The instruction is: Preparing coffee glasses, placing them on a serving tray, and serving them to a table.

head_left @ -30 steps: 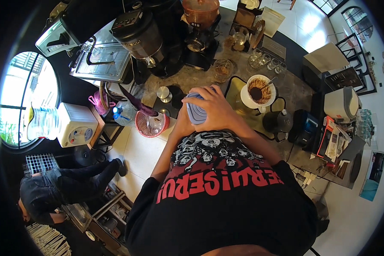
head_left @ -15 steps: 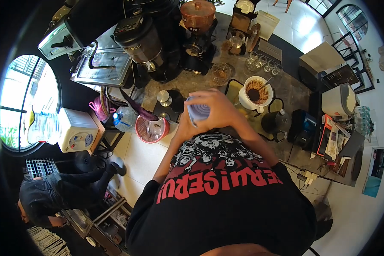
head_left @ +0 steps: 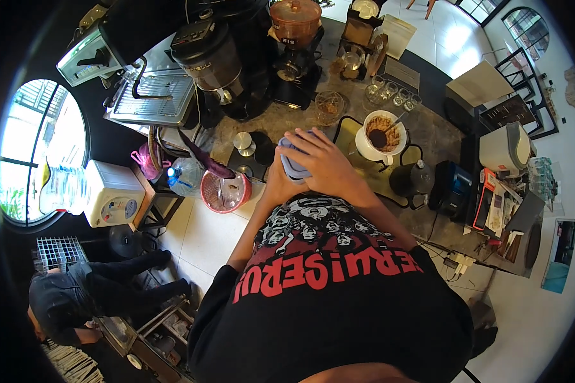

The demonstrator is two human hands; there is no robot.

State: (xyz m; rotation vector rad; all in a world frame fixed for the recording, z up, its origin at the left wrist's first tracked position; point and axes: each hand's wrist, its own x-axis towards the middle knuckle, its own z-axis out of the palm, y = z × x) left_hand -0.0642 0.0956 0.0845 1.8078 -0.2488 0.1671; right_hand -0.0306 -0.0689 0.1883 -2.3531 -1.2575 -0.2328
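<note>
In front of my chest, a greyish-purple lidded container (head_left: 292, 165) sits between my two hands. My left hand (head_left: 278, 181) wraps its near-left side. Across its lid lie the fingers of my right hand (head_left: 326, 163), with the palm against the right side. Much of the container is hidden by the hands, and its contents do not show. On the counter to the right stands a white dripper (head_left: 364, 147) with a brown-stained filter, dark coffee grounds and a spoon inside. Left of the container is a small scale (head_left: 248, 165) with a round metal-topped piece (head_left: 243, 141).
A red-rimmed plastic basket (head_left: 206, 195) is at the left. Behind stand a coffee grinder (head_left: 206, 64), another grinder (head_left: 294, 80), a glass cup (head_left: 329, 107) and several small glasses (head_left: 397, 97). A dark moka pot (head_left: 406, 184) is on the right. A person (head_left: 61, 300) bends at lower left.
My right hand's fingers have shifted from the container's rim to lie across its lid, and the container has tilted. At lower left, the other person's legs have moved.
</note>
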